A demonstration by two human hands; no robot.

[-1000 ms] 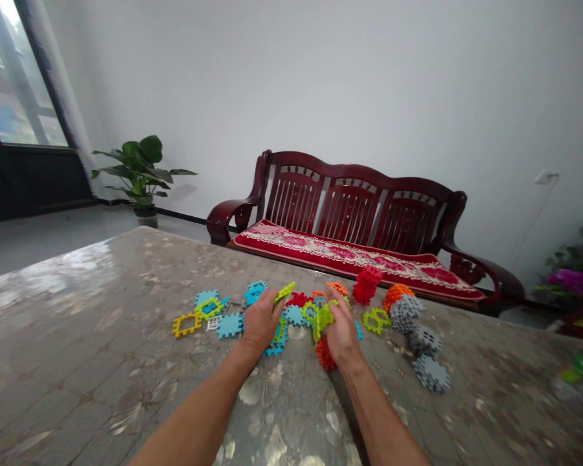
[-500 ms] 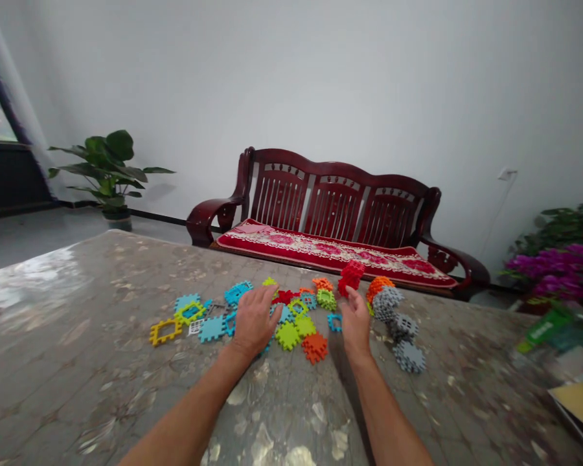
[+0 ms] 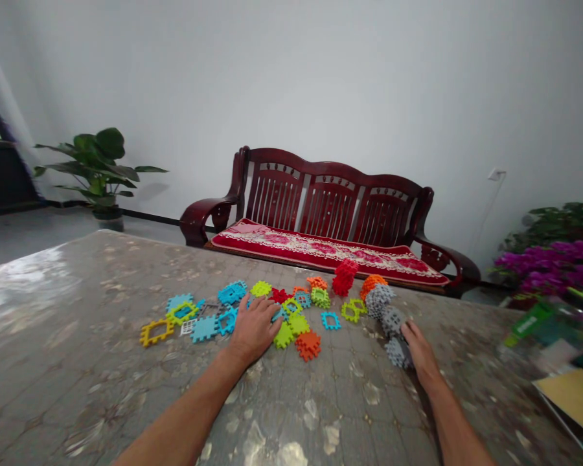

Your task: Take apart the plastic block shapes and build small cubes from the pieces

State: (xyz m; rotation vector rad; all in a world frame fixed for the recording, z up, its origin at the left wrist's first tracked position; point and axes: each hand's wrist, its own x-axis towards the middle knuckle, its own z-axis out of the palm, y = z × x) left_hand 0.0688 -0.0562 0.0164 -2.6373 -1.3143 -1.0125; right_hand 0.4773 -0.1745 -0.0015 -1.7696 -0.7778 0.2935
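Note:
Flat notched interlocking tiles in several colours lie on the table. My left hand [image 3: 253,325] rests palm down over the middle of the spread, fingers apart, covering part of the blue tiles [image 3: 227,320] and beside the lime green tiles [image 3: 291,329]. At the right, my right hand [image 3: 422,355] has its fingers closed at a grey interlocking tile [image 3: 405,351], next to the grey stacks [image 3: 392,321]; its palm side is hidden. A red stack [image 3: 344,278] stands at the back, near an orange stack [image 3: 373,283]. Orange-red tiles [image 3: 308,345] lie in front.
A patterned cover lies over the table [image 3: 291,401]. Yellow frame tile [image 3: 156,332] is at the far left of the spread. To the right are a clear plastic container with a green label [image 3: 532,321] and a tan-topped box [image 3: 573,398]. A wooden bench [image 3: 320,194] stands behind.
My right hand has moved right and nearer, from the red stack to the grey tiles. Lime frame tiles now show near where it was. The left hand stays over the tiles.

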